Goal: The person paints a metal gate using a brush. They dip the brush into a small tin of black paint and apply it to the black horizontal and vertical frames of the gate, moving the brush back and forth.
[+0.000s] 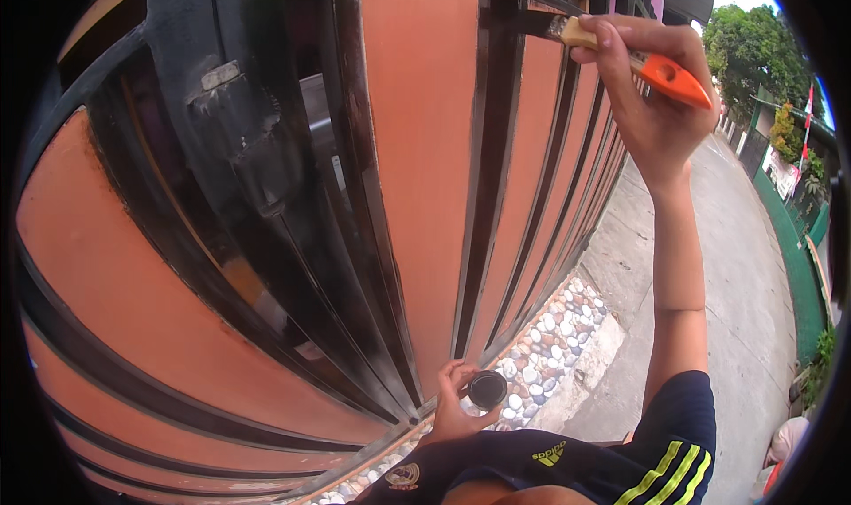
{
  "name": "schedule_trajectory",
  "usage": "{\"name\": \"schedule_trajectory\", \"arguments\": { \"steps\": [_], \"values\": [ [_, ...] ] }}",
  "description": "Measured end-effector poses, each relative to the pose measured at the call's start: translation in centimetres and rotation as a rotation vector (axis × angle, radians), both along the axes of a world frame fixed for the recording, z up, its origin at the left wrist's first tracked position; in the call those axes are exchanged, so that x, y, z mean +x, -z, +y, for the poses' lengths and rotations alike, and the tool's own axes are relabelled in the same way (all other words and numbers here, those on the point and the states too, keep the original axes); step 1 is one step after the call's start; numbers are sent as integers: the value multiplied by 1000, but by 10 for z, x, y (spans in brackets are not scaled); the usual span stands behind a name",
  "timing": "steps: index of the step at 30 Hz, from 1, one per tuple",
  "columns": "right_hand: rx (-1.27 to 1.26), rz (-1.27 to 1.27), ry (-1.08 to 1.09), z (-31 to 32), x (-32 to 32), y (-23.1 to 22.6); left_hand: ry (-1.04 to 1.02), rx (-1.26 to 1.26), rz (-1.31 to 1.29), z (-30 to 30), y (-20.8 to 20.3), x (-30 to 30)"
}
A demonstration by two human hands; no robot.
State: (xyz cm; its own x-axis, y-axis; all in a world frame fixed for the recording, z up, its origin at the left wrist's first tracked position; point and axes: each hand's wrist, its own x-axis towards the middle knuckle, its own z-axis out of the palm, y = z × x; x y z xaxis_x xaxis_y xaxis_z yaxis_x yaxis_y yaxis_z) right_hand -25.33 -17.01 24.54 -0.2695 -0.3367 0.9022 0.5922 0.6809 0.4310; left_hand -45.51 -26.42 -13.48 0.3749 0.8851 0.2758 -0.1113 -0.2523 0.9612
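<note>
Right hand (660, 106): grip pinching paintbrush (681, 83), bristles (537, 23) by dark gate bars (499, 88). Left hand (450, 409): grip curled round small black cup (487, 389).

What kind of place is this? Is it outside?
Yes, it's outdoors, probably a street in front of somebody's house. You can see an orange-and-black fence, a strip of pebbles along its foot, and a concrete lane with trees beyond.
</note>
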Motion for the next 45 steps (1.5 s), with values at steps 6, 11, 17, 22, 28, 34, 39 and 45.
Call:
{"name": "schedule_trajectory", "arguments": {
  "steps": [6, 11, 17, 22, 28, 34, 39, 45],
  "values": [
    [-119, -150, 161, 4, -18, -23, 35, -14, -43, -1, -2, -4],
    [17, -232, 385, -10, -6, -21, 48, 15, -60, 3, 4, -4],
    [21, -256, 230, 6, -24, -26, 46, 31, -31, 7, 7, -3],
    [-22, -154, 165, -3, -5, -21, 27, 22, -38, 3, 1, -5],
    [-70, -221, 103, 6, -10, -21, 20, 18, -41, 4, -2, -4],
    [-98, -123, 54, -4, 7, -11, 13, 25, -60, 1, 7, -7],
    [-126, -248, 225, -5, -13, -17, 8, 12, -3, -3, -1, -16],
    [-79, -155, 92, -4, 15, 8, -20, 24, -17, -2, 13, -20]
  ]
}}
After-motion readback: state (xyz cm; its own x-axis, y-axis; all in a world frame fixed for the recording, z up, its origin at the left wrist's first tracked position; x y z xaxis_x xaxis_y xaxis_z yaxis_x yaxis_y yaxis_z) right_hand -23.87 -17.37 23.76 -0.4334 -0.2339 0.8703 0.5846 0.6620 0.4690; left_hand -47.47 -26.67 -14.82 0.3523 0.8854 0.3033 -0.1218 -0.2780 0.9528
